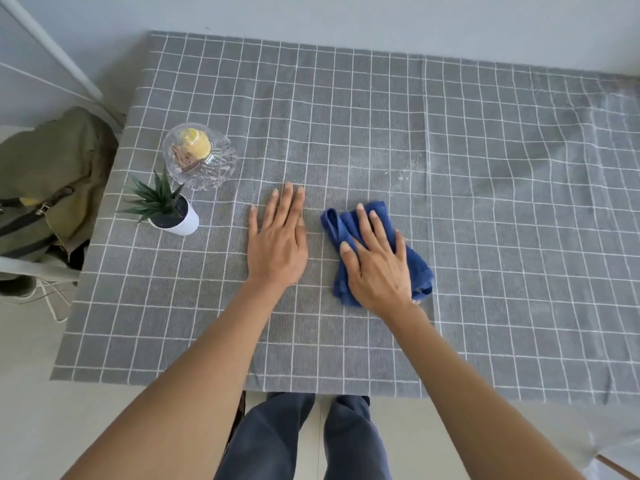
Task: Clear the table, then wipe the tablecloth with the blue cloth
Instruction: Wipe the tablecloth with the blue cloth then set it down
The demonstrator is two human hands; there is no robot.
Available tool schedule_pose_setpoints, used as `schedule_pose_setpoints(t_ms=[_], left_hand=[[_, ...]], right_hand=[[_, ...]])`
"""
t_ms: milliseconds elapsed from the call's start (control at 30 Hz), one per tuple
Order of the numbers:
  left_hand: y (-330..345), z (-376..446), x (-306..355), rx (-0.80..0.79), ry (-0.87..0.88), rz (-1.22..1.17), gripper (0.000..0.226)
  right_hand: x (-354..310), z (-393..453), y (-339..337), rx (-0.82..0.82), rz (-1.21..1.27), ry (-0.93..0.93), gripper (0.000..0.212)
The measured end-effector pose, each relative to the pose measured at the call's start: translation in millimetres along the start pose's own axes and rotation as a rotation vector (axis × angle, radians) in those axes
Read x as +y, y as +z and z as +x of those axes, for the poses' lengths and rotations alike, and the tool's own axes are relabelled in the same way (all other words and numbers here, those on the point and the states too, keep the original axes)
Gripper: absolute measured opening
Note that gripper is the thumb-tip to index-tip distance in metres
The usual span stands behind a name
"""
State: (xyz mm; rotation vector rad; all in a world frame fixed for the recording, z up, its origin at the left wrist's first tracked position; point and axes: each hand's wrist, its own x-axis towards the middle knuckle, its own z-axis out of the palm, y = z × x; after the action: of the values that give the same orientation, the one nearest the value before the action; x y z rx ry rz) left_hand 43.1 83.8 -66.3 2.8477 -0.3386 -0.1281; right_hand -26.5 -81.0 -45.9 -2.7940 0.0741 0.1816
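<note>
Blue cloth (377,251) lies under flat right hand (377,271).

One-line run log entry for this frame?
phase: wiping | right hand: flat on blue cloth | left hand: flat on tablecloth | uncleared: glass jar, potted plant

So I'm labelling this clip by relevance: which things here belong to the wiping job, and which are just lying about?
Part of the job:
- blue cloth, flat under the right hand
- grey checked tablecloth, with a pale smear near its middle
- left hand, palm down on it

Just about:
- glass jar and small potted plant, at the left edge
- green bag on the chair beside the table
</note>
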Motion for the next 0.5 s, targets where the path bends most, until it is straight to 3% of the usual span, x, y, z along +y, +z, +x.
schedule_pose_setpoints(t_ms=[167, 400, 500], left_hand=[[0, -1, 0, 0.006, -0.004, -0.004, 0.052], [-2, -1, 1, -0.003, -0.005, -0.012, 0.053], [-1, 0, 0, -0.013, -0.001, -0.002, 0.052]], right_hand=[[5, 11, -3, 0.066, 0.008, 0.181, 0.051], [-7, -4, 4, 0.006, 0.013, 0.007, 0.05], [13, 8, -3, 0.05, -0.002, 0.091, 0.05]])
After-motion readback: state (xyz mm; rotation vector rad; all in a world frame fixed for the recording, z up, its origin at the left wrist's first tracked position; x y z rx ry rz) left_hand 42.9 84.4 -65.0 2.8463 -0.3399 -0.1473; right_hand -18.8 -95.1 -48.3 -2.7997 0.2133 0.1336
